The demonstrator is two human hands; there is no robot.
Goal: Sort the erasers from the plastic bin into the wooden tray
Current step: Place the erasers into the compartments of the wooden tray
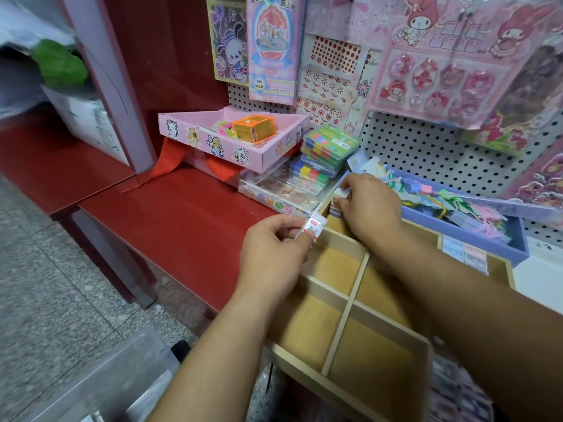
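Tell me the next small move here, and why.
Probably set the pale eraser pinched by the right hand onto the stack of erasers in the far corner compartment of the divided wooden tray. The left hand holds a white red-labelled eraser right beside that corner, likely next in.

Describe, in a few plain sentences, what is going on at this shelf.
A person is sorting erasers into a divided wooden tray. The left-hand grip holds a white eraser with a red label at the tray's left edge. The right-hand grip pinches a small eraser over a stack in the far-left compartment. Pastel erasers lie in a compartment on the right. A clear plastic bin sits lower left.
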